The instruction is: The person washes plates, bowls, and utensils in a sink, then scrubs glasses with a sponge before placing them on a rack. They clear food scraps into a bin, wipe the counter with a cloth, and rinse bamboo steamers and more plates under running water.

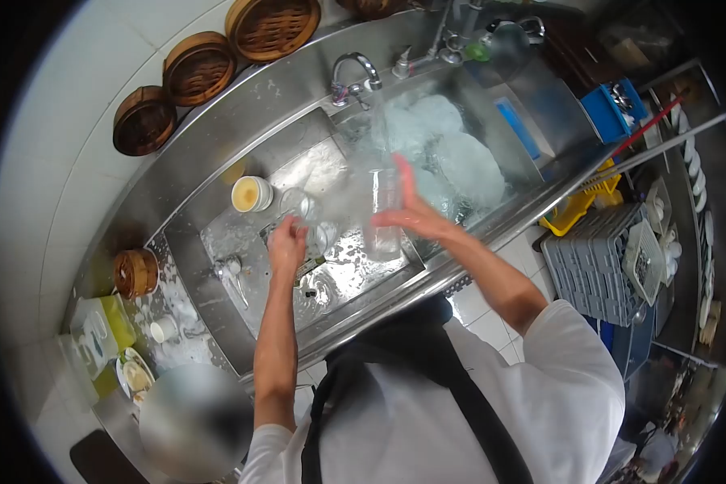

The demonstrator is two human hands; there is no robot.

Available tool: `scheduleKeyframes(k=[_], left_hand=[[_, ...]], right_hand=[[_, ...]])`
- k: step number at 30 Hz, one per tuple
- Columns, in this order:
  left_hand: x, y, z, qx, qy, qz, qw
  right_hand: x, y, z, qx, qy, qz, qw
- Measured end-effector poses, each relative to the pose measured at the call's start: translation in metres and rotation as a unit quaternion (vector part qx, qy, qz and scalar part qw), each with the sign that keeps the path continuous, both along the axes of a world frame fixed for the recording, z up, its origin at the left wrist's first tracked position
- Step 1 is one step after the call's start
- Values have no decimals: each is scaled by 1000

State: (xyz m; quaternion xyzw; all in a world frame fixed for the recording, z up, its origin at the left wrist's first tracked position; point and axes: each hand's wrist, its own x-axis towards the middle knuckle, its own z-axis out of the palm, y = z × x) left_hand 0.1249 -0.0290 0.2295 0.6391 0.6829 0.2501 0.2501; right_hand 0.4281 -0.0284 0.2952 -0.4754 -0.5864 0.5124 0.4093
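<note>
Over the left sink basin, my left hand (287, 242) is closed at a clear glass (301, 206); another clear glass (323, 236) is close beside it. My right hand (411, 208) is curved around a tall clear container (383, 211), thumb and fingers on its side, near the divider between basins. Behind my left hand stands a white cup (252, 194) with a yellowish inside. Metal utensils (232, 281) lie on the basin floor to the left. The chrome faucet (356, 71) is beyond my right hand, above the basin full of water.
Large pale rounded items (468, 165) lie in the water of the right basin. Bamboo steamers (198, 68) line the back ledge. A white cup (164, 328) and dishes (135, 374) are at the left. Grey crates (585, 266) and a yellow basket (569, 213) stand beyond the sink's front edge.
</note>
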Motion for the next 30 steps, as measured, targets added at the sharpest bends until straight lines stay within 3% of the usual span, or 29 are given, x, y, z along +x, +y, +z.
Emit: scheduleKeyframes(k=[1, 2, 4, 5, 6, 7, 8, 9, 10, 11, 12, 14, 17, 19, 20, 22, 23, 24, 25, 27, 29, 30], left_hand=[[11, 13, 3, 32, 9, -35, 999], [20, 20, 3, 64, 16, -72, 995], [26, 34, -20, 37, -45, -82, 995], [23, 42, -37, 11, -96, -83, 992], [16, 42, -56, -2, -218, -127, 968], [7, 40, -74, -6, -221, -133, 966], [0, 37, -91, -35, -270, -97, 957], [-5, 31, -99, -64, -316, -60, 945], [-9, 19, -91, -155, -468, 16, 870], [-12, 7, -79, -241, -600, 90, 758], [-11, -1, -72, -243, -602, 83, 756], [-7, -13, -63, -243, -702, 66, 667], [27, -1, -41, -217, -677, 94, 697], [76, 20, 1, -193, -634, -49, 747], [106, 26, 29, -192, -594, -71, 778], [160, 42, 47, -177, -558, -81, 807], [183, 48, 39, -178, -510, -124, 832], [204, 54, 34, -179, -460, -165, 854], [223, 60, 30, -170, -468, -148, 855], [255, 67, 24, -150, -270, -139, 941], [278, 73, 10, -127, -224, -115, 959], [288, 75, 4, -109, -176, -106, 973]], right_hand=[[-24, -12, 7, -155, 144, 6, 977], [-51, -25, 13, -301, 284, 10, 910], [-90, -32, -5, -393, 433, 90, 806], [-99, -36, -1, -388, 431, 82, 810], [-107, -40, 8, -418, 473, 73, 772], [-111, -44, 19, -448, 514, 63, 729], [-103, -50, 40, -429, 482, 9, 764], [-80, -49, 28, -437, 474, 14, 764], [-50, -45, 17, -444, 466, 18, 765], [-22, -47, 32, -408, 426, -37, 806], [7, -48, 47, -369, 382, -91, 842], [66, -40, 43, -353, 305, -209, 860], [153, -12, 11, -332, 333, -225, 854], [201, 18, -17, -357, 348, -203, 842], [214, 31, -32, -358, 345, -195, 846], [240, 63, -57, -369, 36, -348, 861], [249, 76, -65, -368, 27, -335, 867], [254, 88, -74, -392, -60, -295, 869], [260, 99, -82, -411, -149, -253, 863], [272, 113, -122, -406, -195, -224, 864], [286, 125, -178, -397, -230, -198, 866], [296, 129, -212, -289, -284, -231, 885]])
